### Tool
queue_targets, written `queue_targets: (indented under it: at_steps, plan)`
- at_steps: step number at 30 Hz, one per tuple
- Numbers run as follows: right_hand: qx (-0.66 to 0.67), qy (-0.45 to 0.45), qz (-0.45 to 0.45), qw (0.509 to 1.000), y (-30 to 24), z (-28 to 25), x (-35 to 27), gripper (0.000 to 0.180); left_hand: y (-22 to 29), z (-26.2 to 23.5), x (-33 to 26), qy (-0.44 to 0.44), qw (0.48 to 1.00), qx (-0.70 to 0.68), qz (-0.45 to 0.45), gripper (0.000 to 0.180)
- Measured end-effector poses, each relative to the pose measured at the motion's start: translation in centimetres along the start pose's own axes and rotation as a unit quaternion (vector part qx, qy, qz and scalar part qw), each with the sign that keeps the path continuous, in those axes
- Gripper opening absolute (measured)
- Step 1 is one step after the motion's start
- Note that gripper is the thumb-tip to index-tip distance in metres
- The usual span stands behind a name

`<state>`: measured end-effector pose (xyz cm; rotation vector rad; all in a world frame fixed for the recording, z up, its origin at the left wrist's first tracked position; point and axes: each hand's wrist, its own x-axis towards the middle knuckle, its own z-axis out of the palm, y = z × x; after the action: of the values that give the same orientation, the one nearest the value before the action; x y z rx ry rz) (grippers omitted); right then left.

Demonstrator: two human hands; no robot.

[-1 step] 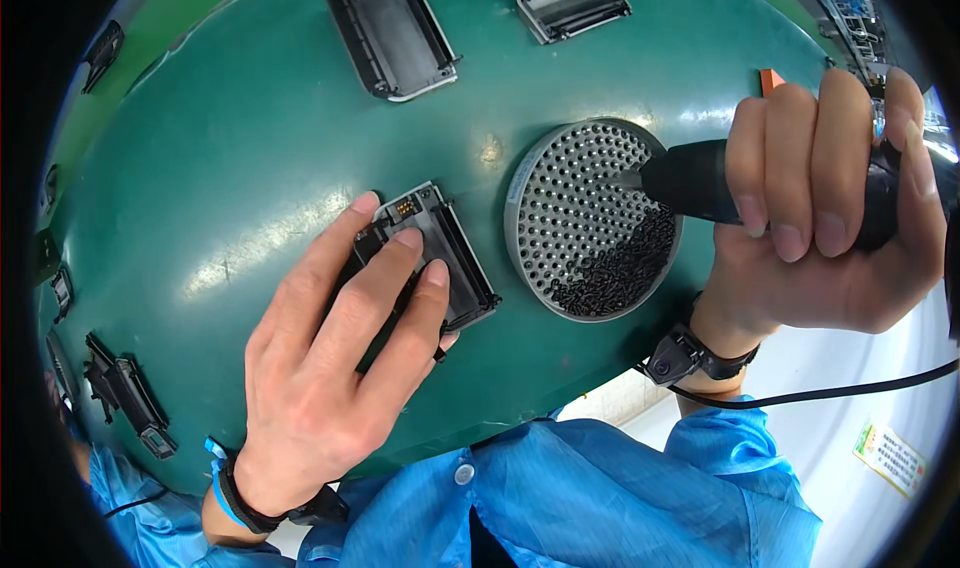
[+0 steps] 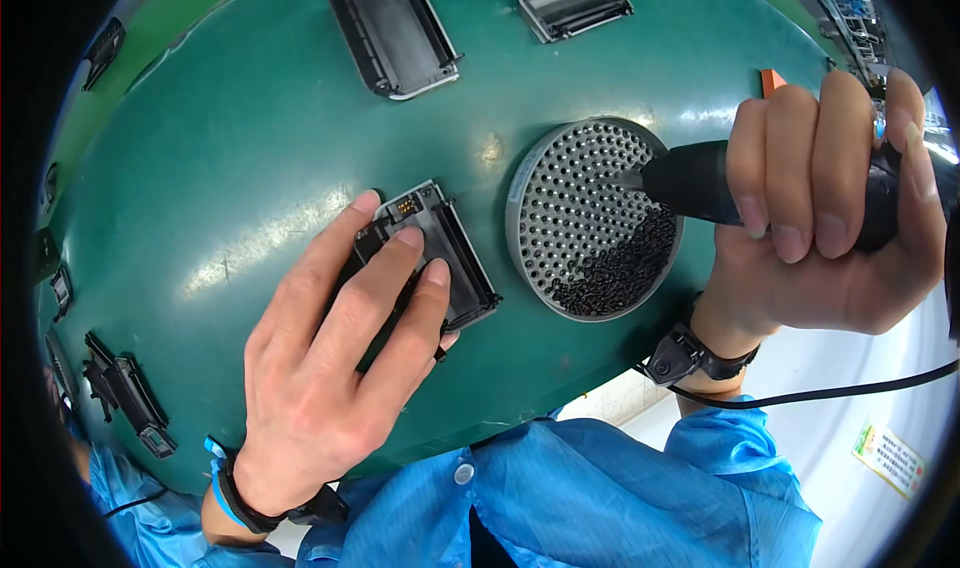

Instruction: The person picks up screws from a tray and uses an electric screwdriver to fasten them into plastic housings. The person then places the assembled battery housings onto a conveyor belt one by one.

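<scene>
Centrally, left hand (image 2: 330, 368) presses flat on a black plastic case (image 2: 440, 258); right hand (image 2: 830, 218) grips a black screwdriver (image 2: 700, 183) over a round perforated tray (image 2: 590, 218) of small dark screws (image 2: 620, 268).

The left hand (image 2: 330, 368) lies flat over the black plastic casing (image 2: 455, 263), hiding most of its near half. The right hand (image 2: 830, 218) wraps the dark power screwdriver (image 2: 690, 183), so the tool's body is covered by the fingers (image 2: 800, 158) and its rear end runs out of frame at the right. Its tip is too small to make out against the round perforated tray (image 2: 560, 208); it is perhaps touching the holes. The small black screws (image 2: 620, 268) blur into one heap. Casings along the desk (image 2: 250, 118) rim, such as one at far left (image 2: 125, 393), are warped and shadowed.
</scene>
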<state>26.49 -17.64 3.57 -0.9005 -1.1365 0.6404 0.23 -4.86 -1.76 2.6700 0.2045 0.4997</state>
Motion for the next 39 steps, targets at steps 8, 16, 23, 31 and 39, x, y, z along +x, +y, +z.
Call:
queue_targets:
  at_steps: [8,16,23,31,39]
  plan:
    - [0.000,0.011,-0.001,1.000,-0.7,0.9,0.0,0.028,-0.2,-0.5,-0.5,0.010,1.000,0.001,0.007,0.055]
    - [0.008,0.009,0.000,1.000,-0.2,0.8,0.0,0.029,-0.3,-0.1,-0.4,0.009,1.000,0.003,-0.007,0.052]
    - [0.010,0.010,0.002,1.000,0.1,0.9,-0.6,0.030,-0.5,0.5,-0.5,0.019,0.999,-0.004,-0.028,0.048]
    - [0.014,0.014,-0.004,1.000,0.6,1.0,-1.1,0.031,-0.5,0.3,-0.4,0.002,0.998,-0.031,-0.050,0.048]
    - [0.033,0.035,-0.009,0.999,-0.2,0.3,-0.5,0.032,-0.6,0.3,-0.7,0.020,0.997,-0.043,-0.053,0.048]
